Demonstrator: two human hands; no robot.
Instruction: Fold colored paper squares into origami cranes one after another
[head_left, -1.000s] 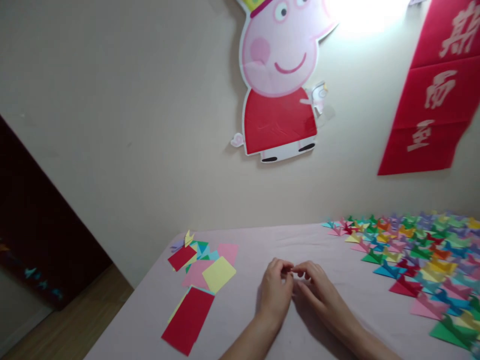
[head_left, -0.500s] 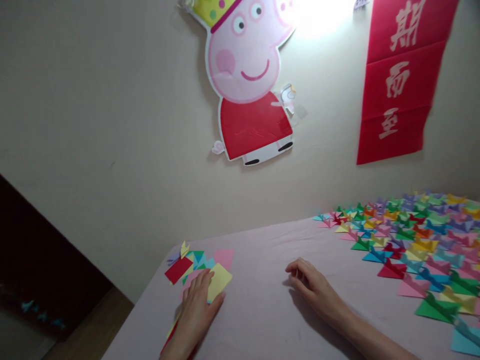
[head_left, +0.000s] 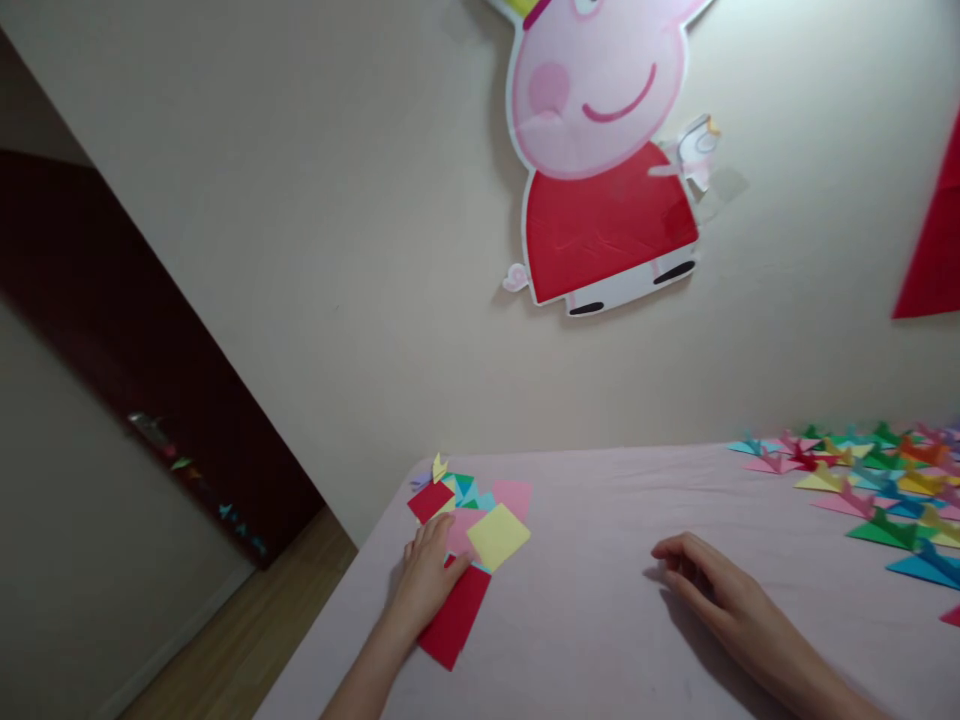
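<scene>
My left hand (head_left: 429, 578) lies flat with its fingers stretched onto a loose pile of coloured paper squares, touching a pink sheet (head_left: 459, 532) beside a yellow square (head_left: 499, 535) and above a red sheet (head_left: 457, 617). A small red square (head_left: 430, 501) and blue-green pieces lie at the pile's far end. My right hand (head_left: 712, 585) rests on the pink table (head_left: 592, 600), fingers loosely curled downward and slightly apart, with nothing visible in it.
Rows of folded paper cranes (head_left: 870, 490) in many colours cover the table's right side. The table's left edge drops to a wooden floor (head_left: 247, 620). A cartoon pig cut-out (head_left: 600, 160) and a red banner (head_left: 934, 250) hang on the wall behind.
One second ago both hands were pinched together at the table's middle. My left hand then went left onto the paper pile and has slid further up it. The view swung left.
</scene>
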